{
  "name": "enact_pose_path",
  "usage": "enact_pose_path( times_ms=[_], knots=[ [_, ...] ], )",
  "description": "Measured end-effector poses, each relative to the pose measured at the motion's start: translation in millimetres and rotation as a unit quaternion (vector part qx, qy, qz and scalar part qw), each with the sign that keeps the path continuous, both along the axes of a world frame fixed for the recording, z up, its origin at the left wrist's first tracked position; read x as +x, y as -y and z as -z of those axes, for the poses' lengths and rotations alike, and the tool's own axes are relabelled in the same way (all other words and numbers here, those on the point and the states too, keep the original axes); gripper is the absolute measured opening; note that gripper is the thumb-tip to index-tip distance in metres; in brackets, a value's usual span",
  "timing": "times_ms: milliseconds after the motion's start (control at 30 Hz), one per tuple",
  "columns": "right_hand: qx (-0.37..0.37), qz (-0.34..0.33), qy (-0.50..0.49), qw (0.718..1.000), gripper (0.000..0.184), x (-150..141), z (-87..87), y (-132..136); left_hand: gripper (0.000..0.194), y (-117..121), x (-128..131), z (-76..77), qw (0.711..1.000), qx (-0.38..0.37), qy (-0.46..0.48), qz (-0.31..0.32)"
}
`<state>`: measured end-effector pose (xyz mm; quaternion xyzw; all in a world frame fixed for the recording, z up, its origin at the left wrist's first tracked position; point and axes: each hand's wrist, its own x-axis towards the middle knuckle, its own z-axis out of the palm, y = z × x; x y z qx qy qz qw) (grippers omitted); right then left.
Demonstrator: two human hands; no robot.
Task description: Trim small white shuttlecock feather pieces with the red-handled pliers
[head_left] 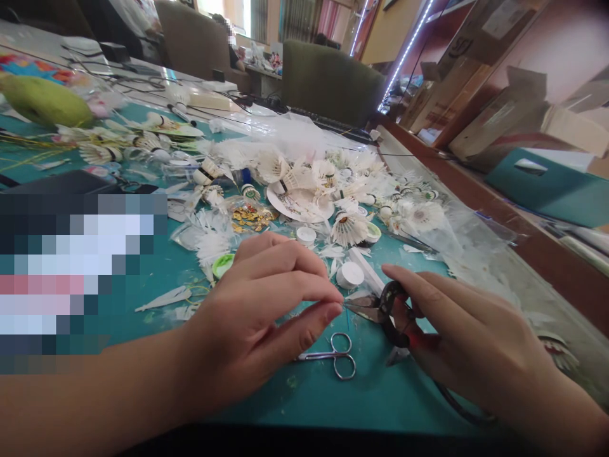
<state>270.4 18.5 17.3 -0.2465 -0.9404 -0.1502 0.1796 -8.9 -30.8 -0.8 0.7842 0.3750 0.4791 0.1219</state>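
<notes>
My left hand (pixel 266 304) is closed in a pinch, thumb against the fingertips. Whatever lies between them is too small to name. My right hand (pixel 480 336) grips dark-jawed pliers (pixel 392 311) with red on the handles. Their pointed tip reaches left, right up to my left fingertips; I cannot tell if the jaws bite on anything. Below the left fingertips lie small metal scissors (pixel 335 357), loops to the right. A round white tub (pixel 349 275) stands just behind the pliers, beside a white bar-shaped piece (pixel 367 270).
Behind my hands, shuttlecocks (pixel 349 227) and loose white feathers crowd the green mat (pixel 295 406). A white plate (pixel 299 204) and gold-coloured bits (pixel 250 216) lie among them. A green-filled tub (pixel 222 265) sits behind my left hand. At back left rests a large green fruit (pixel 47 101).
</notes>
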Motion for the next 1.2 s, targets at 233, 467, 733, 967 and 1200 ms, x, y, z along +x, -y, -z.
enact_pose_path(
  times_ms=[233,467,733,967,1200],
  knots=[
    [-0.006,-0.009,-0.003,1.0,0.05,-2,-1.5,0,0.014,2,0,-1.6,1.0,-0.012,-0.008,-0.006],
    [0.005,-0.001,0.009,1.0,0.049,0,1.4,1,0.014,1,1,0.2,1.0,0.002,0.002,0.007],
    [0.019,0.005,0.016,1.0,0.045,-2,1.8,1,0.014,3,5,1.2,0.999,-0.014,0.041,-0.009],
    [0.041,-0.007,0.022,0.999,0.041,-3,3.0,2,0.014,2,6,2.3,0.999,-0.018,0.047,0.005],
    [0.033,-0.025,0.021,0.999,0.038,-10,3.7,4,0.015,2,5,3.0,0.999,-0.021,0.045,0.021]
  ],
)
